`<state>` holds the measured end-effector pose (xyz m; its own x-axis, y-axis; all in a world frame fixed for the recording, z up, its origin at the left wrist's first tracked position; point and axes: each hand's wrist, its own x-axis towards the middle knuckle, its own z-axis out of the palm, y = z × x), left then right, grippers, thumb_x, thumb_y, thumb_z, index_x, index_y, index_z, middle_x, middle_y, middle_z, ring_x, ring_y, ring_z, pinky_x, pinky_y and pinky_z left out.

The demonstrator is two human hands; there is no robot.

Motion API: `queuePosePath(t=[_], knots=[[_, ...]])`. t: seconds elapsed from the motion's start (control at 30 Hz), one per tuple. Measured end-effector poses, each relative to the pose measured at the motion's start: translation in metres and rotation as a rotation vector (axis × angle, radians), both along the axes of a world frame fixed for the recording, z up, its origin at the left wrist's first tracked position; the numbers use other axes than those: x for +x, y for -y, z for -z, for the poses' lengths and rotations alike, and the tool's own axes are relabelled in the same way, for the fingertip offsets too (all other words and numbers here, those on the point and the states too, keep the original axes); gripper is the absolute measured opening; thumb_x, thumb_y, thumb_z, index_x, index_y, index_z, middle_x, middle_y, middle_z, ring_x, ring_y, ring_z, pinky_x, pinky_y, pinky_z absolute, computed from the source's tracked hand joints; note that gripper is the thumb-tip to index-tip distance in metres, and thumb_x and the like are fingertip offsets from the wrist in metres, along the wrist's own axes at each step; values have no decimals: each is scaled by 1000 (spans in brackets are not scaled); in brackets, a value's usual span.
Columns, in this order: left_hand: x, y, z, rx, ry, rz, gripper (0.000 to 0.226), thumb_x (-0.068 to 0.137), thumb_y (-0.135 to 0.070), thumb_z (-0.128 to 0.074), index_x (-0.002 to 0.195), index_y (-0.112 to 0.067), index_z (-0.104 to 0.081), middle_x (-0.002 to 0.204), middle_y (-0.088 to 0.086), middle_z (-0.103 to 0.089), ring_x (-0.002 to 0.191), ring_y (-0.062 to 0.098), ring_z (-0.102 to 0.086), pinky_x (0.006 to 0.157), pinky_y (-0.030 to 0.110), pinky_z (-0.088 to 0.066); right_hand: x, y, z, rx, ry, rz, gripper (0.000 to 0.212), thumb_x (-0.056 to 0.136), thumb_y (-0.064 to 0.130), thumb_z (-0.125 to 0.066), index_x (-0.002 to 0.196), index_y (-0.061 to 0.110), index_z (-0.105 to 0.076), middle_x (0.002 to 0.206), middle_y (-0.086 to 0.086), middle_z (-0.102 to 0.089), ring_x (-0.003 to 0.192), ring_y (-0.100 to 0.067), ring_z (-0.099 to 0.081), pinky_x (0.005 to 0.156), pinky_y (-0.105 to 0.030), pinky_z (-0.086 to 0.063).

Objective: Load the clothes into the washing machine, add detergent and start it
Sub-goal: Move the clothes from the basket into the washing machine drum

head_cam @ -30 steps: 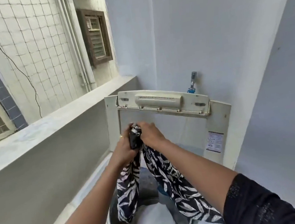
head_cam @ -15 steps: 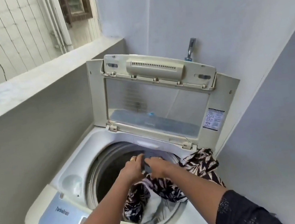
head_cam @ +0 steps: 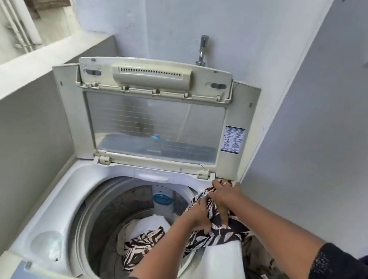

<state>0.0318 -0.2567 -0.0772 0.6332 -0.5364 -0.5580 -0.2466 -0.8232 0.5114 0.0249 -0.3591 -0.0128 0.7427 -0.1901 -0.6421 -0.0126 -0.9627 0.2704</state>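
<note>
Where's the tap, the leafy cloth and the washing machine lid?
tap (head_cam: 202, 50), head view, on its metal spout.
leafy cloth (head_cam: 143, 242), head view, on the bunched end farthest left.
washing machine lid (head_cam: 152, 120), head view, on its clear window.
</note>
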Motion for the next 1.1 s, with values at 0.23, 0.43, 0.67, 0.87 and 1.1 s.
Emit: queuePosePath(t=[0.23,0.43,0.67,0.87,1.1], knots=[[-5,0,3,-94,201,-24,63,80,-14,-59,136,-18,-30,124,13,-59,111,31,-58,88,40,-49,-12,-10,5,113,112,103,47,91,6,-53,137,7,-44,143,-15,-34,137,-35,-27,105,-46,-38],[-10,-29,9,-22,299,-91,51,78,-26,-60,124,-22,-38,112,8,-64,102,29,-62,78,39,-49,-11,-34,6,108,245,7,32,90,4,-51,120,8,-58,121,-11,-58,114,-32,-58,89,-35,-48],[11,-91,9,-31,332,-334,32,84,-16,-49,115,-12,-41,114,15,-57,108,34,-56,83,43,-47,0,-79,15,284,500,-174,23,87,6,-52,102,15,-68,104,-11,-69,103,-33,-63,81,-37,-51],[4,-121,30,165,198,-184,40,90,-21,-48,127,-8,-44,131,16,-52,122,31,-49,99,39,-42,-9,-88,52,201,310,-258,34,88,-2,-50,114,14,-65,119,-11,-65,118,-31,-54,100,-45,-40],[-5,-110,26,169,185,-174,43,91,-17,-45,134,-10,-43,138,13,-47,127,26,-45,104,37,-40,-24,-67,50,284,313,-234,28,89,3,-50,108,11,-69,110,-13,-68,107,-31,-61,91,-38,-47]])
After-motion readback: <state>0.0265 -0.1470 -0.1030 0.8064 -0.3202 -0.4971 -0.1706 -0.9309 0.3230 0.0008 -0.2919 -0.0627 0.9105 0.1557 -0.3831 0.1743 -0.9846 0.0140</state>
